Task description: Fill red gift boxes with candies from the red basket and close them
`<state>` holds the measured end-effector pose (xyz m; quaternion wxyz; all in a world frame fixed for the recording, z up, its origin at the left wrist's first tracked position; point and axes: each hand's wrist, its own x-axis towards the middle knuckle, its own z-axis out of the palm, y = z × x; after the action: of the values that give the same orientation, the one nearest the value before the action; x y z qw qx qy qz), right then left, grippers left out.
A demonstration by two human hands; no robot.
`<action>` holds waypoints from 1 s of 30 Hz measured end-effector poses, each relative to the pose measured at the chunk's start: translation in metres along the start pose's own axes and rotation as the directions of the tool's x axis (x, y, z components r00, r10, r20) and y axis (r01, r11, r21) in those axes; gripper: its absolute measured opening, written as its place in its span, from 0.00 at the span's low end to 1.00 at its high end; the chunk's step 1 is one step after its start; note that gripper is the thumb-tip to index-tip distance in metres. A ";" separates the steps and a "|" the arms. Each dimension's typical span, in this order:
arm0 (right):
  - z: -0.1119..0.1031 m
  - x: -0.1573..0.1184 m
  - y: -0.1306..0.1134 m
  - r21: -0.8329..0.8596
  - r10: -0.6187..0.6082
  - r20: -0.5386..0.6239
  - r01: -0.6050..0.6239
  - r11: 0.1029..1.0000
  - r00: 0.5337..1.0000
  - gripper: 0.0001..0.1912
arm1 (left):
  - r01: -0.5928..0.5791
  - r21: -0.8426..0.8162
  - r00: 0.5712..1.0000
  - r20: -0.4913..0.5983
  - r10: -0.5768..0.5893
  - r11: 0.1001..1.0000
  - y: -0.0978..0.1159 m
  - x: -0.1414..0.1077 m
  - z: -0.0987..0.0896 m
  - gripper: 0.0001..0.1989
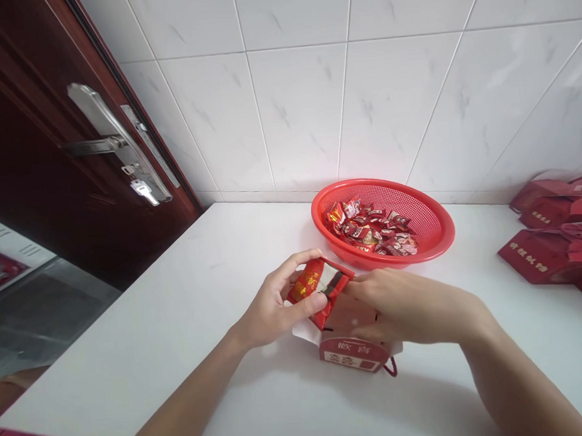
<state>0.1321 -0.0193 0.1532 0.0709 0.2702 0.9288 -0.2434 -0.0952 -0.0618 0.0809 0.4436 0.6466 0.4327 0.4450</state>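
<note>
My left hand (280, 303) grips a red packet (310, 283) with gold lettering and a pale, dark-striped area, thumb on its front. The packet is tilted over the left side of an open gift box (349, 353). This small red box has its flaps spread, light lettering on the front and a dark red cord at its right corner. Over the box opening, my right hand (393, 304) reaches in from the right, its fingertips hidden inside. Whether those fingers hold anything does not show. Behind both hands stands a red plastic basket (435, 227) with several wrapped sweets (370, 230) in it.
Several folded red gift boxes (551, 253) lie at the table's right side. The white table (188, 295) meets a tiled wall (305, 113) at the back. To the left is a dark red door (28, 147) with keys (144, 192) in its lock.
</note>
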 end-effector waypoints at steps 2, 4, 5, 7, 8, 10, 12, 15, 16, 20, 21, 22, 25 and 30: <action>-0.009 -0.004 0.008 0.105 0.023 0.036 -0.027 0.994 0.999 0.05 | -0.032 0.100 0.999 0.024 0.029 0.995 -0.001 -0.002 0.003 0.29; -0.015 -0.006 0.014 0.172 0.064 0.024 -0.067 0.983 0.998 0.13 | -0.085 0.206 0.996 0.043 0.077 0.975 -0.002 -0.003 0.005 0.29; -0.017 -0.006 0.017 0.198 0.075 0.014 -0.077 0.977 0.997 0.18 | -0.113 0.254 0.993 0.056 0.102 0.961 -0.003 -0.003 0.006 0.29; -0.017 -0.004 0.019 0.222 0.064 -0.010 -0.060 0.973 0.998 0.20 | -0.150 0.326 0.988 0.073 0.134 0.933 -0.003 -0.003 0.008 0.29; -0.016 -0.002 0.019 0.215 0.056 -0.022 -0.050 0.975 0.998 0.19 | -0.159 0.345 0.987 0.076 0.141 0.925 -0.003 -0.003 0.009 0.29; -0.012 0.002 0.017 0.173 0.065 -0.062 -0.054 0.983 0.996 0.15 | -0.162 0.350 0.987 0.074 0.145 0.922 -0.003 -0.004 0.011 0.30; -0.008 0.007 0.015 0.142 0.096 -0.129 -0.078 0.987 0.987 0.09 | -0.154 0.331 0.988 0.078 0.136 0.931 -0.004 -0.005 0.013 0.32; -0.005 0.011 0.013 0.172 0.123 -0.202 -0.088 0.981 0.972 0.07 | -0.135 0.329 0.990 0.080 0.115 0.935 -0.006 -0.007 0.015 0.41; -0.006 0.010 0.014 0.186 0.130 -0.217 -0.089 0.978 0.968 0.08 | -0.135 0.341 0.990 0.075 0.116 0.930 -0.007 -0.008 0.015 0.44; -0.012 0.001 0.019 0.174 0.157 -0.248 -0.116 0.978 0.956 0.10 | -0.171 0.378 0.985 0.079 0.152 0.910 -0.010 -0.012 0.019 0.51; -0.013 -0.002 0.020 0.148 0.159 -0.245 -0.125 0.981 0.956 0.10 | -0.181 0.379 0.983 0.086 0.160 0.908 -0.011 -0.012 0.020 0.51; -0.013 -0.004 0.021 0.115 0.162 -0.242 -0.137 0.984 0.957 0.09 | -0.192 0.379 0.981 0.091 0.170 0.905 -0.011 -0.012 0.022 0.51; -0.010 -0.007 0.020 -0.029 0.173 -0.253 -0.186 0.982 0.952 0.06 | -0.235 0.402 0.972 0.109 0.208 0.885 -0.010 -0.013 0.025 0.50; 0.000 -0.001 0.008 -0.168 0.121 -0.177 -0.151 0.974 0.977 0.15 | -0.256 0.448 0.967 0.118 0.227 0.857 -0.006 -0.013 0.027 0.47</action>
<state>0.1374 -0.0141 0.1506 0.0342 0.3450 0.9290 -0.1293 -0.0731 -0.0783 0.0665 0.2316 0.7953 0.4273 0.3623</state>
